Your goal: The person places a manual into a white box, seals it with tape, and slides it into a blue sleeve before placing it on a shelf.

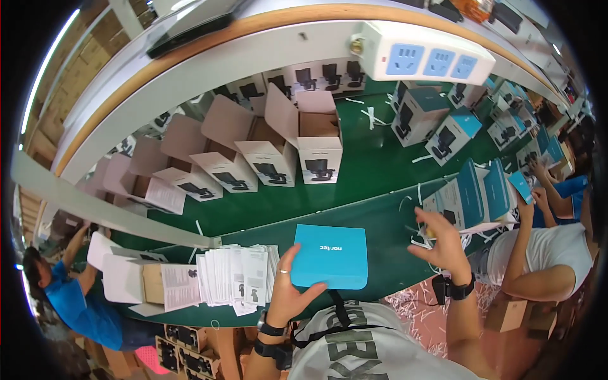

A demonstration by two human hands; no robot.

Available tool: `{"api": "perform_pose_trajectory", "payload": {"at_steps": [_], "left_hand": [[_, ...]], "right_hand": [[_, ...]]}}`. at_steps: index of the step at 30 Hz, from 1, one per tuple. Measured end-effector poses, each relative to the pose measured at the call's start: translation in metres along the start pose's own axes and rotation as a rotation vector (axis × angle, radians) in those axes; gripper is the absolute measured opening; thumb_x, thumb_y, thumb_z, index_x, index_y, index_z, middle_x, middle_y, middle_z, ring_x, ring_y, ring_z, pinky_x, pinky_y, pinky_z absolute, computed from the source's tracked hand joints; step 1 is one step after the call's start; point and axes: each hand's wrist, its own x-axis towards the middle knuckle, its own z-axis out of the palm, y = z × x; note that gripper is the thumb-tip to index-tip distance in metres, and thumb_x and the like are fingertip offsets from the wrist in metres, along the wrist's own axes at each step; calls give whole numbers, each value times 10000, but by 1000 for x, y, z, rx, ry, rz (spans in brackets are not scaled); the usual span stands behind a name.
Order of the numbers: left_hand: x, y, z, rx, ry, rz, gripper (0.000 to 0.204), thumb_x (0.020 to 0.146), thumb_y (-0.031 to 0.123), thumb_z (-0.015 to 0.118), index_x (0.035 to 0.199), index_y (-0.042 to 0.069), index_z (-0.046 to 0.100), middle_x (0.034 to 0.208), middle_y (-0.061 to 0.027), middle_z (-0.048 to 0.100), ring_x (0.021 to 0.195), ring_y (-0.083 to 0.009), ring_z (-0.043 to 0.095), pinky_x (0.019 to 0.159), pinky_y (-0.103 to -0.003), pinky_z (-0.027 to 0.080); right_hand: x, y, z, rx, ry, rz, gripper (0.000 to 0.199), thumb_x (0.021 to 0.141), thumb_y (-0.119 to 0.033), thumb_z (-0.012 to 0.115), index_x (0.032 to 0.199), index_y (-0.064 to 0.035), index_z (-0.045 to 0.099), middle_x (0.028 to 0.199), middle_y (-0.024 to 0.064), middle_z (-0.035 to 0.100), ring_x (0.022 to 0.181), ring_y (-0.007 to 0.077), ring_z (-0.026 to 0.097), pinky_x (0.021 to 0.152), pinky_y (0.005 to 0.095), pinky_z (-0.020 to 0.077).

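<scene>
A closed carton with a bright blue top (330, 253) stands at the front edge of the green table before me. My left hand (292, 288) grips its near left corner, fingers along the left side and thumb at the near edge. To the right of the carton, my right hand (442, 244) is raised over the table, fingers spread and nothing in them. Left of my left hand lies a fanned stack of printed leaflets (240, 272). Beyond my right hand are cartons with raised blue flaps (472, 196) and white paper strips.
Several open cartons (272, 158) line the far side of the table, near closed ones (421, 117). A power strip (430, 54) is fixed to the shelf above. Co-workers sit at left (79, 304) and right (544, 259). Paper shreds (424, 310) litter the floor.
</scene>
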Motion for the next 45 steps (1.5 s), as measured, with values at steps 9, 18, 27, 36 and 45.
{"api": "perform_pose_trajectory", "payload": {"at_steps": [9, 18, 27, 36, 45], "left_hand": [[6, -35, 8, 274, 28, 166, 670, 779, 56, 899, 1406, 55, 665, 1173, -136, 613, 1226, -339, 622, 1071, -446, 507], [7, -52, 15, 442, -37, 350, 602, 821, 175, 885, 1380, 66, 689, 1105, -125, 545, 1181, -387, 574, 1086, -522, 493], [65, 15, 54, 840, -396, 476, 794, 928, 430, 761, 1590, 102, 471, 1580, -249, 410, 1488, -517, 345, 1210, -684, 275], [72, -5, 73, 993, -478, 566, 885, 933, 480, 736, 1628, 62, 383, 1691, -342, 224, 1544, -592, 214, 1228, -694, 233], [123, 16, 50, 941, -492, 540, 1121, 784, 629, 831, 1541, -64, 382, 1497, -428, 354, 1349, -630, 377, 1157, -712, 289]], "right_hand": [[-44, -43, 122, 369, 89, -33, 625, 771, -96, 924, 1361, -108, 720, 969, 82, 699, 747, 217, 638, 643, 322, 529], [-55, -7, 138, 119, 266, -193, 570, 765, -46, 878, 1312, -137, 745, 1068, 98, 667, 702, 198, 595, 604, 335, 514], [-51, -5, 149, 33, 284, -219, 567, 800, -109, 855, 1348, -185, 728, 1233, 74, 664, 679, 182, 569, 608, 332, 523], [-48, 3, 149, 235, 250, -88, 472, 799, -174, 886, 1258, -178, 776, 1367, 126, 665, 628, 149, 610, 583, 303, 547], [-30, 54, 119, 131, 416, -260, 376, 890, -243, 844, 1261, -240, 786, 1446, 103, 660, 658, 151, 689, 597, 310, 583]]}}
